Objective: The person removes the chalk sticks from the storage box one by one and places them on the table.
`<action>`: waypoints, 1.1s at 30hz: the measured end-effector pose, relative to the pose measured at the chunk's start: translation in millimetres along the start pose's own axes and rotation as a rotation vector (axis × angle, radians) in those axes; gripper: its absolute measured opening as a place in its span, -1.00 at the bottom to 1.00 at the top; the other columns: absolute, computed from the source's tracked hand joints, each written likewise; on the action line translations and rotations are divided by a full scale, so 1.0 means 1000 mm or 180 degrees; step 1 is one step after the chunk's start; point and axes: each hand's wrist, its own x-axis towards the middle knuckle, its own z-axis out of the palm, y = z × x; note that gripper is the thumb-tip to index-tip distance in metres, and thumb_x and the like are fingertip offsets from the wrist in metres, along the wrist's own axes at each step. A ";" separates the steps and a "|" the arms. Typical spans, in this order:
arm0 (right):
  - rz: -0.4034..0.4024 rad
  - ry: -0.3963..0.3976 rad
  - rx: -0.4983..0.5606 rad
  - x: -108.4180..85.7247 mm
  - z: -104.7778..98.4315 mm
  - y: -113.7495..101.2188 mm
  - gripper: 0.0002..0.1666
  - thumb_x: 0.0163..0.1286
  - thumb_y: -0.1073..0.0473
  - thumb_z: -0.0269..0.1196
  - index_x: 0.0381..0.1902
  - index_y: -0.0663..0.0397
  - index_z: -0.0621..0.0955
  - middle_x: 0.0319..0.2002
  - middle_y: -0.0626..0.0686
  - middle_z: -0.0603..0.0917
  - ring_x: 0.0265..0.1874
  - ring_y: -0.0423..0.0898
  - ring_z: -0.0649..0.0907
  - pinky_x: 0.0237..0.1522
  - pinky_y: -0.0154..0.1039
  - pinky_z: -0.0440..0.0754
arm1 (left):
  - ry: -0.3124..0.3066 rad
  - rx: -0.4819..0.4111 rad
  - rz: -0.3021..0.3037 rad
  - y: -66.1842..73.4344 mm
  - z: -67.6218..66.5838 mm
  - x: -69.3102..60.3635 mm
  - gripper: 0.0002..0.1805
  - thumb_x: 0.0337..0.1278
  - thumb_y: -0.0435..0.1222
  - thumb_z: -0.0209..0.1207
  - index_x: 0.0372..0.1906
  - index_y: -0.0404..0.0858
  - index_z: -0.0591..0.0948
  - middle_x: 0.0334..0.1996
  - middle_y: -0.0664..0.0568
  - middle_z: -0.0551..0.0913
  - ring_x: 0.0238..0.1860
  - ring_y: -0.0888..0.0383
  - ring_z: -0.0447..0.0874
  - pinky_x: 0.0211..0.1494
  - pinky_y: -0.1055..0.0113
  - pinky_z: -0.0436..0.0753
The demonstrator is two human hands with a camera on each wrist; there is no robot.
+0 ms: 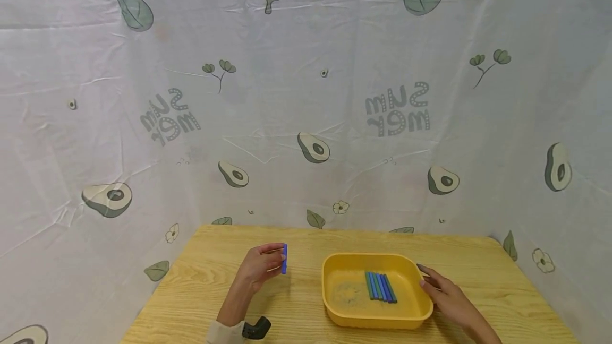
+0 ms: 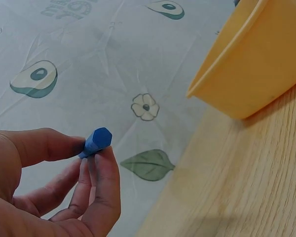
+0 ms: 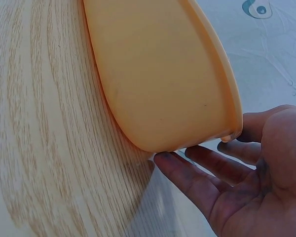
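My left hand (image 1: 260, 268) pinches a blue chalk stick (image 1: 285, 259) between thumb and fingertips, held up to the left of a yellow plastic basin (image 1: 375, 320). Seen end-on in the left wrist view, the stick (image 2: 99, 138) has a six-sided face. At the basin's right end, my right hand (image 1: 447, 296) grips the rim, its thumb over the edge and its fingers against the outer wall (image 3: 158, 84). Inside the basin, several blue and green chalk sticks (image 1: 380, 286) lie side by side in a row, right of the middle. Dusty smudges mark the basin floor to their left.
Under the basin is a light wooden table (image 1: 306, 243). A pale sheet (image 1: 287, 94) printed with avocados and leaves hangs behind and along both sides of it. A black piece (image 1: 256, 328) sits at my left sleeve's cuff.
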 end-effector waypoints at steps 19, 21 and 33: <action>0.0022 0.0045 -0.0104 0.007 -0.001 0.002 -0.20 0.81 0.07 -0.04 0.67 0.52 -0.01 0.43 0.68 0.37 0.18 0.30 0.75 -0.02 -0.02 0.86 | 0.0105 0.0310 -0.0151 -0.017 -0.024 -0.007 -0.48 0.45 -0.43 0.29 0.39 -0.57 0.52 0.00 -0.15 0.71 -0.14 0.12 0.79 -0.03 0.26 0.85; 0.0050 0.0073 -0.0110 0.007 -0.002 0.001 -0.21 0.81 0.08 -0.04 0.67 0.52 0.01 0.43 0.67 0.38 0.18 0.30 0.74 -0.01 -0.01 0.86 | 0.0177 0.0312 -0.0142 -0.015 -0.030 -0.007 -0.48 0.44 -0.44 0.29 0.39 -0.57 0.52 0.00 -0.14 0.71 -0.13 0.12 0.79 -0.05 0.28 0.85; 0.0017 -0.0018 -0.0017 0.009 -0.005 0.001 -0.19 0.81 0.07 -0.05 0.66 0.55 -0.04 0.42 0.68 0.38 0.16 0.29 0.76 -0.02 -0.01 0.86 | 0.0273 0.0443 -0.0143 -0.014 -0.056 -0.010 -0.46 0.44 -0.44 0.28 0.41 -0.59 0.49 0.09 -0.30 0.69 -0.05 0.01 0.83 0.04 0.20 0.85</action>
